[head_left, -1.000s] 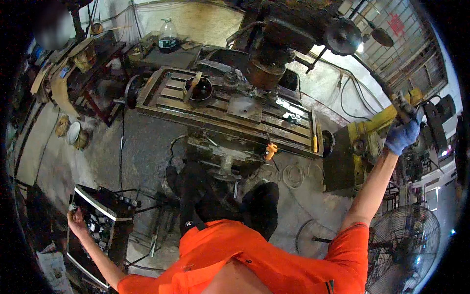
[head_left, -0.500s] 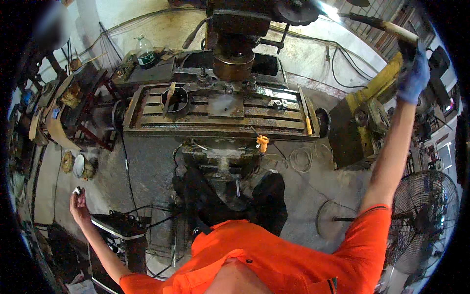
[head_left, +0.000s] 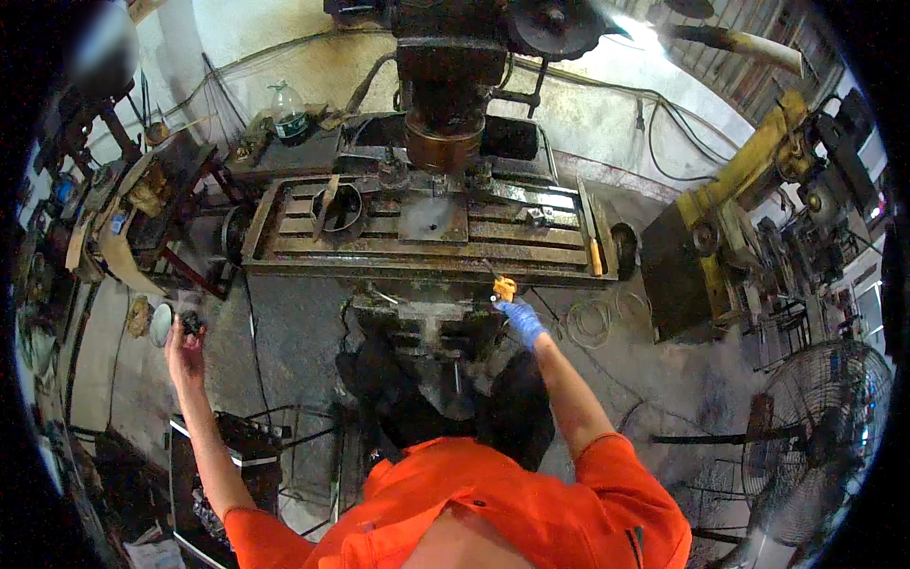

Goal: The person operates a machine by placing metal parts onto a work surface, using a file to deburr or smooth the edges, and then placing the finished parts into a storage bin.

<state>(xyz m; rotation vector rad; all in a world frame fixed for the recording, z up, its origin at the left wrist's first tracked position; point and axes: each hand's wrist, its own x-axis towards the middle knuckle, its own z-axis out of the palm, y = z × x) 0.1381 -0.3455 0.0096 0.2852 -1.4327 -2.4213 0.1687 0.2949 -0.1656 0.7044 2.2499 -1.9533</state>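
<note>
Right hand (head_left: 521, 321), blue-gloved, reaches up to the orange knob (head_left: 505, 286) at the front edge of the milling table (head_left: 427, 248), fingers curled, seemingly to work it. Left hand (head_left: 185, 343) is raised far left of the table, gripping a small dark object (head_left: 192, 323).

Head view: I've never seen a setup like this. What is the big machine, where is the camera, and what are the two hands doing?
The camera sits on the person's head and looks down through a fisheye lens, so straight edges bend. The orange sleeves at the bottom are the person's own arms.

The big machine is a milling machine with a long slotted table. On it lie a round metal ring and a flat metal disc.

The right hand, in a blue glove, reaches to a small orange knob at the table's front edge. The left hand, bare, is raised out to the side with a small dark object in its grip. A floor fan stands at the right.
</note>
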